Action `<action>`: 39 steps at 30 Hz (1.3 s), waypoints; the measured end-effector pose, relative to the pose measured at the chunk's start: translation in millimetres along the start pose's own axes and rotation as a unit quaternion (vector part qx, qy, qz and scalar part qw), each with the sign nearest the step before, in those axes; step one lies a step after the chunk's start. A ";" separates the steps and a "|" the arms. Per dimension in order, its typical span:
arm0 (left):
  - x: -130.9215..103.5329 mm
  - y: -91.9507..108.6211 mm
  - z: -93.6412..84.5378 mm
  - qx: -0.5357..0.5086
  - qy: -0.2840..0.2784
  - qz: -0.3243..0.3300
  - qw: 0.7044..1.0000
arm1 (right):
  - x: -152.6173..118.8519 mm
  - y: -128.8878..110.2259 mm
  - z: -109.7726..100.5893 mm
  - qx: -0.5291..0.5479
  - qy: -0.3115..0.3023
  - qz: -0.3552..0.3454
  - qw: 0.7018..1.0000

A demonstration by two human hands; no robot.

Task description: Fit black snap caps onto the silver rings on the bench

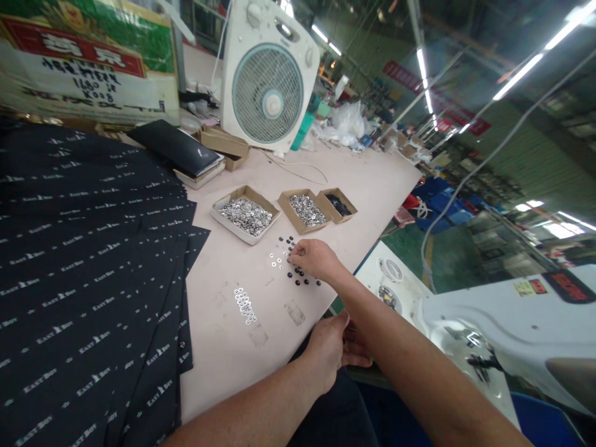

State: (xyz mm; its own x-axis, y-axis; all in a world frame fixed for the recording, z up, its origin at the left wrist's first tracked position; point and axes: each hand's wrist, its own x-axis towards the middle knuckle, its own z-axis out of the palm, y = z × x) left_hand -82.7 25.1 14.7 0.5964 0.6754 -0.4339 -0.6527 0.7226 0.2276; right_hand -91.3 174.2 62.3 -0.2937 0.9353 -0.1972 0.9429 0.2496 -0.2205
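Note:
My right hand point(316, 259) reaches over the table with thumb and forefinger pinched together at a small snap button part, mostly covered by the fingertips. Loose black snap caps point(298, 282) and small silver snap rings point(274, 264) lie scattered around it. My left hand point(326, 347) is low at the table's front edge, fingers partly stretched and thumb apart. The right forearm hides some of its fingers, and nothing shows in them. Left of both hands, silver snap rings point(244, 305) lie side by side in a tight group of rows.
Behind my right hand stand a cardboard box of silver parts point(246, 214), another such box point(305, 210) and a box of black parts point(339, 205). Printed black fabric point(93, 279) covers the left side. A box fan point(267, 87), a black notebook point(174, 146) and a white sewing machine point(512, 323) stand around.

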 end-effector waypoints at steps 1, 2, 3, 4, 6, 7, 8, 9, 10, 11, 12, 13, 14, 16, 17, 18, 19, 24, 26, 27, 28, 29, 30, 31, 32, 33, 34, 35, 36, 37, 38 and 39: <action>-0.4 0.1 0.3 0.000 -0.002 -0.001 1.000 | -0.7 -0.1 -1.0 0.016 -0.001 -0.001 1.000; -0.9 0.4 0.6 0.001 -0.004 -0.003 1.000 | -1.3 -0.2 -2.3 0.035 -0.001 -0.001 0.999; -1.5 0.8 1.0 0.001 -0.007 -0.006 1.000 | -1.8 -0.3 -3.8 0.055 0.002 -0.002 0.998; -2.2 1.2 1.3 0.000 -0.008 -0.008 1.000 | -2.0 -0.2 -5.3 0.075 0.007 -0.003 0.997; -3.6 2.1 1.9 0.000 -0.009 -0.012 1.000 | -1.7 0.7 -8.1 0.115 0.016 -0.009 0.993; -4.1 2.5 2.0 0.000 -0.007 -0.013 1.000 | -1.2 1.7 -9.1 0.134 0.018 -0.011 0.991; -4.4 2.7 2.0 0.000 -0.006 -0.013 1.000 | -0.6 2.8 -9.8 0.151 0.016 -0.014 0.988; -4.5 2.8 2.0 0.001 -0.003 -0.014 1.000 | 0.1 3.9 -10.3 0.166 0.014 -0.017 0.986; -4.5 2.8 2.0 0.002 -0.001 -0.016 1.000 | 0.6 4.8 -10.6 0.179 0.011 -0.019 0.984; -4.4 2.9 1.9 0.004 0.001 -0.017 1.000 | 1.0 5.5 -10.7 0.190 0.008 -0.018 0.982; -4.4 3.0 2.0 0.006 0.003 -0.017 1.000 | 1.2 5.7 -10.9 0.201 0.005 -0.014 0.980; -4.4 3.2 2.0 0.008 0.004 -0.017 1.000 | 1.2 5.5 -11.0 0.213 0.001 -0.006 0.977; -4.5 3.6 2.2 0.009 0.006 -0.016 1.000 | 1.1 4.9 -11.3 0.226 -0.003 0.003 0.974; -4.8 4.3 2.4 0.008 0.004 -0.018 1.000 | 1.1 3.5 -11.8 0.248 -0.015 0.020 0.968; -4.9 4.5 2.4 0.006 0.003 -0.019 1.000 | 1.4 3.1 -11.8 0.258 -0.021 0.025 0.966; -4.8 4.6 2.3 0.004 0.001 -0.020 1.000 | 2.0 3.0 -11.5 0.265 -0.027 0.025 0.964; -4.5 4.5 2.1 0.002 -0.001 -0.021 1.000 | 2.8 3.5 -10.8 0.267 -0.034 0.022 0.963; -2.2 2.7 0.8 0.000 0.001 -0.019 1.000 | 9.0 9.0 -3.1 0.228 -0.034 -0.013 0.973; -2.0 2.5 1.0 0.000 0.001 -0.018 1.000 | 11.0 9.4 -0.8 0.206 -0.024 -0.022 0.978; -2.1 2.5 1.3 -0.001 0.002 -0.018 1.000 | 11.7 8.9 -0.2 0.196 -0.019 -0.025 0.980; -2.3 2.7 1.7 -0.002 0.002 -0.018 1.000 | 12.2 8.0 0.0 0.188 -0.015 -0.028 0.982; -2.5 3.0 2.0 -0.003 0.003 -0.019 1.000 | 12.6 6.9 0.0 0.183 -0.012 -0.029 0.983; -2.6 3.4 2.3 -0.003 0.004 -0.020 1.000 | 12.8 5.5 -0.3 0.180 -0.011 -0.030 0.983; -2.7 3.7 2.4 -0.004 0.005 -0.020 1.000 | 12.9 4.0 -0.6 0.177 -0.011 -0.029 0.984; -2.6 3.9 2.4 -0.004 0.005 -0.020 1.000 | 13.0 2.5 -1.0 0.175 -0.014 -0.026 0.984; -2.4 4.1 2.2 -0.004 0.005 -0.021 1.000 | 13.0 1.0 -1.5 0.171 -0.017 -0.024 0.985; -2.0 4.0 1.7 -0.004 0.006 -0.020 1.000 | 13.0 -0.5 -1.9 0.165 -0.020 -0.021 0.986; -1.4 3.6 1.2 -0.005 0.004 -0.017 1.000 | 13.0 -2.0 -2.4 0.157 -0.023 -0.020 0.987; -0.8 3.0 0.5 -0.005 0.001 -0.014 1.000 | 13.0 -3.5 -2.8 0.148 -0.027 -0.020 0.988; -0.1 2.3 -0.3 -0.005 -0.002 -0.010 1.000 | 13.2 -5.0 -3.2 0.137 -0.032 -0.024 0.990; 0.6 1.3 -1.0 -0.005 -0.005 -0.006 1.000 | 13.4 -6.5 -3.5 0.126 -0.036 -0.030 0.991; 1.3 0.3 -1.7 -0.004 -0.006 -0.003 1.000 | 13.7 -7.9 -3.7 0.114 -0.041 -0.035 0.992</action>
State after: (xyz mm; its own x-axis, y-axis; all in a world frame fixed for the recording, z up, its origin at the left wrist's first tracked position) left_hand -82.9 26.0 12.7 0.6059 0.6731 -0.4242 -0.6532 0.7252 0.2178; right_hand -102.2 186.0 64.8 -0.3780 0.8918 -0.2485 0.8627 0.2418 -0.4442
